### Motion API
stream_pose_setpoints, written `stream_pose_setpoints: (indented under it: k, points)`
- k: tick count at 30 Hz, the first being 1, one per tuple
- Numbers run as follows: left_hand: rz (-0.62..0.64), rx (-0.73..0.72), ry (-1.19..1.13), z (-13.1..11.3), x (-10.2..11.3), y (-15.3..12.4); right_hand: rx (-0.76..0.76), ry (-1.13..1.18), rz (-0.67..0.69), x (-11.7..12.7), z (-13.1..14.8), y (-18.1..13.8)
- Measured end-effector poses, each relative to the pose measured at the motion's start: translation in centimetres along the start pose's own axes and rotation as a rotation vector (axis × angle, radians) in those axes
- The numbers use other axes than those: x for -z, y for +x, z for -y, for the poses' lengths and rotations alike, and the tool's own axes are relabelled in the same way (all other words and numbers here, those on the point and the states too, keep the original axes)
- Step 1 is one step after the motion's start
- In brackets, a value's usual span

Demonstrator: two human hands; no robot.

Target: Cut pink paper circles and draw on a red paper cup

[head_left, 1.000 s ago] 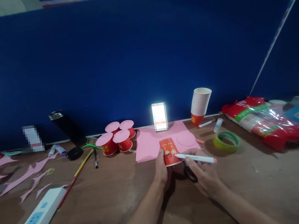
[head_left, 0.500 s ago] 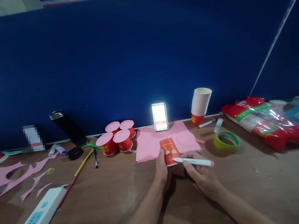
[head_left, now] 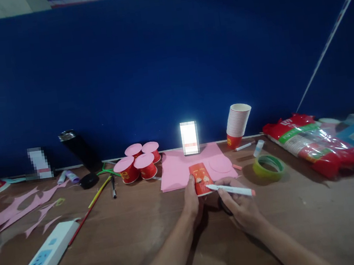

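Observation:
My left hand point(head_left: 190, 198) is wrapped round a red paper cup point(head_left: 201, 175), which is upside down with its white rim toward me. Eyes and small marks show on the cup's side. In my right hand point(head_left: 238, 202) is a white marker point(head_left: 235, 189) with a pinkish end, its tip at the cup's lower front. Part of a black curved object point(head_left: 224, 204) shows beside my right fingers; I cannot make out what it is. Just behind the cup lie pink paper sheets point(head_left: 177, 169) with a pink paper circle point(head_left: 221, 164) on them.
Several red cups with pink discs point(head_left: 144, 160) stand left of the sheets. A cup stack point(head_left: 238, 122), a tape roll point(head_left: 268, 168) and a red plastic bag point(head_left: 315, 144) are on the right. Leftward are a black bottle point(head_left: 79, 149), pink scraps point(head_left: 26, 204) and a power strip point(head_left: 39, 263).
The marker tip has moved slightly right and up on the cup, and my right hand has shifted a little. At the far left, the large pink scrap has changed position.

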State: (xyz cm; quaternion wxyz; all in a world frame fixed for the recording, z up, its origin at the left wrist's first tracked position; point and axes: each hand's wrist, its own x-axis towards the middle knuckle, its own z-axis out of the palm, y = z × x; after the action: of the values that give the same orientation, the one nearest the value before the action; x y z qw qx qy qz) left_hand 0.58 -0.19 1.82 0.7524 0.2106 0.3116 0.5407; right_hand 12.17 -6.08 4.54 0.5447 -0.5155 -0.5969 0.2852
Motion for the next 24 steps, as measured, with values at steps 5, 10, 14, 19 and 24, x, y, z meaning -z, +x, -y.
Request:
stream_pose_setpoints:
  k: [5,10,14,19,24]
  points:
    - [-0.05,0.003,0.006,-0.04,-0.08,0.02,-0.063,0.075,0.019,-0.1,-0.19,0.0]
    - [-0.011,-0.02,-0.006,0.03,0.0,0.15,-0.124,0.149,-0.005,-0.21,-0.28,-0.05]
    - [-0.018,-0.02,-0.017,0.02,0.02,0.1,-0.11,0.139,-0.019,-0.16,0.08,0.01]
    - [0.024,-0.009,-0.038,-0.06,0.01,-0.02,-0.156,0.237,-0.029,-0.31,-0.06,0.0]
    - [0.002,-0.01,-0.037,-0.1,0.1,0.07,-0.182,0.294,-0.019,-0.44,-0.76,-0.13]
